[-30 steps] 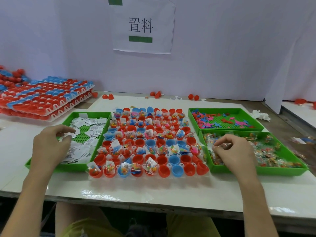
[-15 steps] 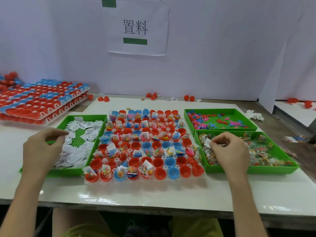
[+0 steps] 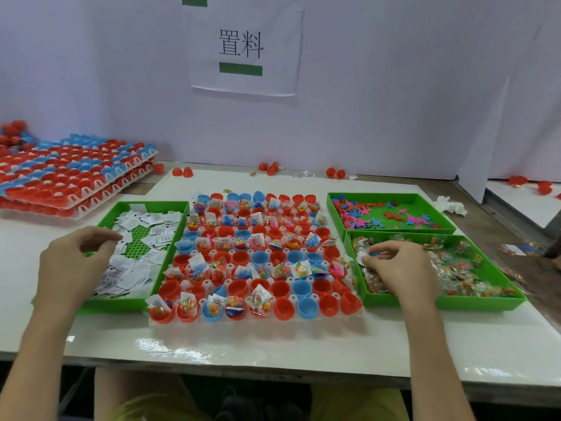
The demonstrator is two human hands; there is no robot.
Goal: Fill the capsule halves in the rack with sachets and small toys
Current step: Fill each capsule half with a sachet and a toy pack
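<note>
Rack (image 3: pixel 258 326) is sitting at the centre of the white table (image 3: pixel 243 344), carrying red and blue capsule halves (image 3: pixel 283 309). In the front row the five halves on the left are holding packets; the four on the right are standing empty.

Left hand (image 3: pixel 76 262) is hovering over the left green tray (image 3: pixel 121 303) of white sachets (image 3: pixel 158 238). Its fingers are curling, with the index tip and thumb close to one sachet (cannot tell whether they are actually gripping it).

Right hand (image 3: pixel 400 265) is reaching into the near right green tray (image 3: pixel 440 302) of clear toy packets (image 3: pixel 455 268). Its fingers are bending down and pinching a white-backed packet (image 3: pixel 361 257) at the tray's left end, just beside the rack.

Far right green tray (image 3: pixel 373 194) is holding loose pink, blue and red shapes (image 3: pixel 364 214). Stacked racks (image 3: pixel 76 177) of capsule halves are lying at far left. A paper sign (image 3: pixel 246 47) is hanging on the wall.
</note>
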